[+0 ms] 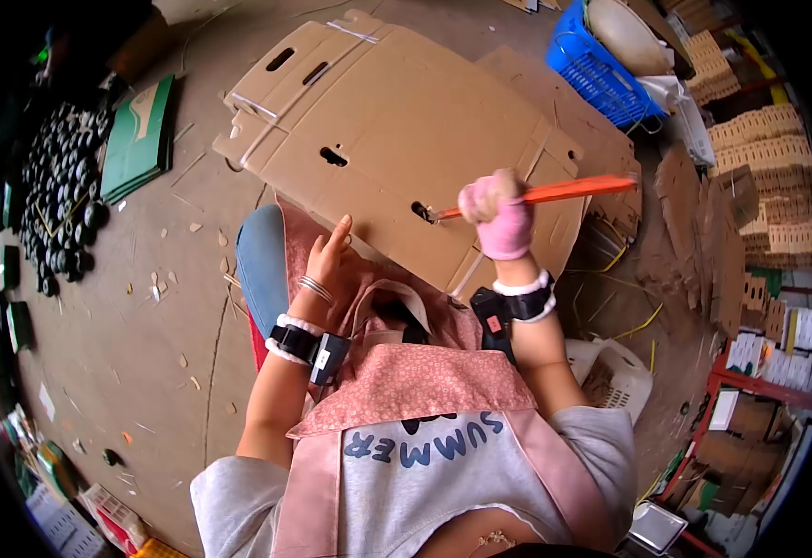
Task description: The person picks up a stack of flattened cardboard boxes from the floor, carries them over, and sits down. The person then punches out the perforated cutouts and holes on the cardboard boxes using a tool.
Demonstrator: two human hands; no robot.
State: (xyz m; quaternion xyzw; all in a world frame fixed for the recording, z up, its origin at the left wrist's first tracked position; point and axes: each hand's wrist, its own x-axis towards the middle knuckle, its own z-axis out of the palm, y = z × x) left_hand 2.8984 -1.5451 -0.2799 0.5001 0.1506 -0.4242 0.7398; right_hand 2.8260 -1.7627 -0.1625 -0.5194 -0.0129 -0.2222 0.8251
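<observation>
A large flattened cardboard box (425, 112) with several oval cut-outs lies in front of me, its near edge by my lap. My right hand (499, 214), in a pink fingerless glove, is wrapped round a long orange-red tool (578, 189). The tool's thin tip is at a hand-hole (423, 212) in the near part of the cardboard; its exact kind is hard to make out. Bare and with fingers stretched out, my left hand (329, 253) is beside the cardboard's near left edge and holds nothing. Whether it touches the sheet I cannot tell.
More cardboard (611, 167) lies under and right of the sheet. A blue plastic basket (601, 70) stands at the back right, a white basket (625, 372) by my right side. Green folded boxes (138, 139) and many dark round pieces (62, 177) are on the left floor.
</observation>
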